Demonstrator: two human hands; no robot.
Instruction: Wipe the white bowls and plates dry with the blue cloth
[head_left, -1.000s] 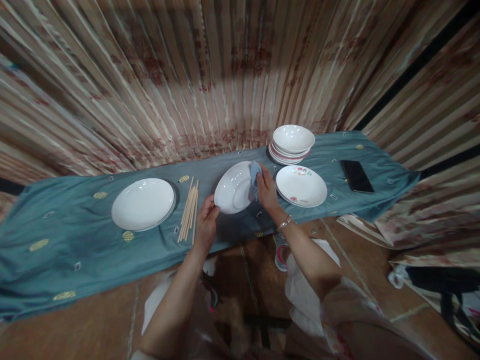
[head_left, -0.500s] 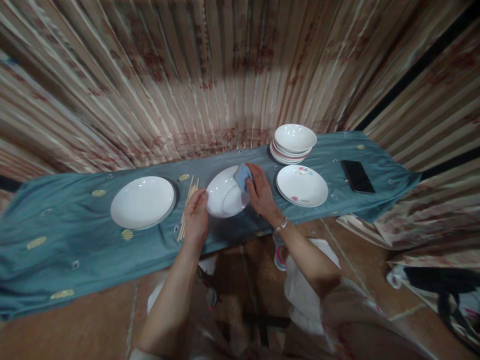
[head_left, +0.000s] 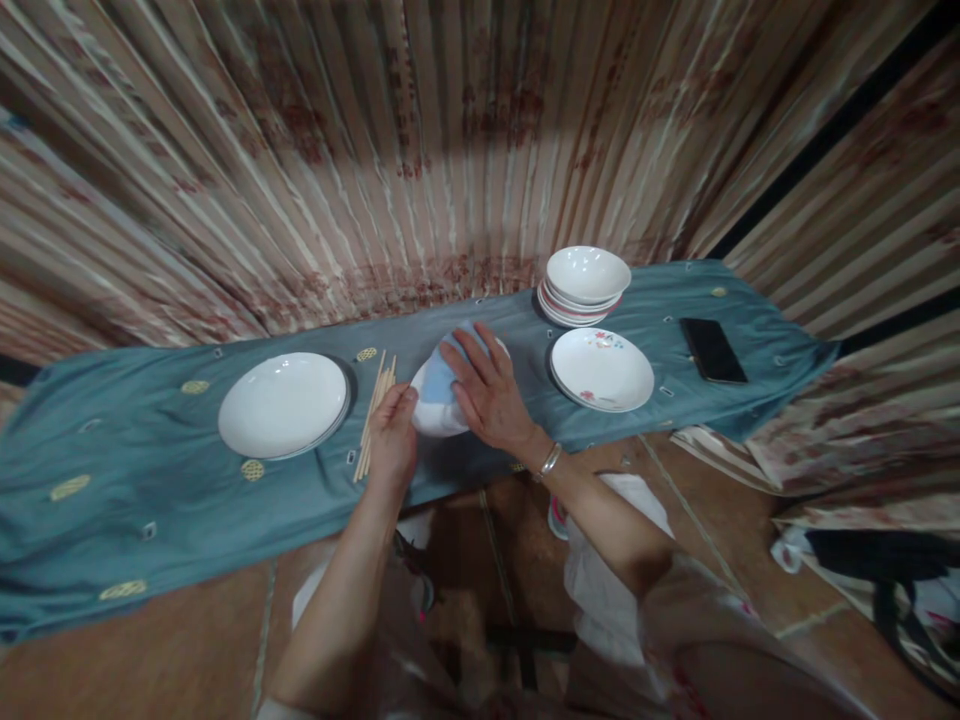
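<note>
My left hand (head_left: 393, 425) grips the left rim of a shallow white bowl (head_left: 437, 420), thumb on top. Over the bowl's inside lies a light-blue cloth (head_left: 441, 376), which hides much of it. My right hand (head_left: 489, 392), a silver bracelet at its wrist, holds this cloth against the bowl with its fingers spread over it. Several wooden chopsticks (head_left: 377, 418) lie on the table just left of the bowl, partly behind my left hand.
Large white plates (head_left: 283, 405) are stacked at the left. Flower-patterned plates (head_left: 602, 370) lie to the right, with stacked bowls (head_left: 587, 275) behind them. A black phone (head_left: 712, 350) rests farther right on the teal tablecloth (head_left: 172, 500). A curtain (head_left: 450, 220) hangs behind the table.
My right hand has moved left from the bowl's right rim to its middle, and the cloth is now spread over the inside. My left hand has kept its grip on the rim.
</note>
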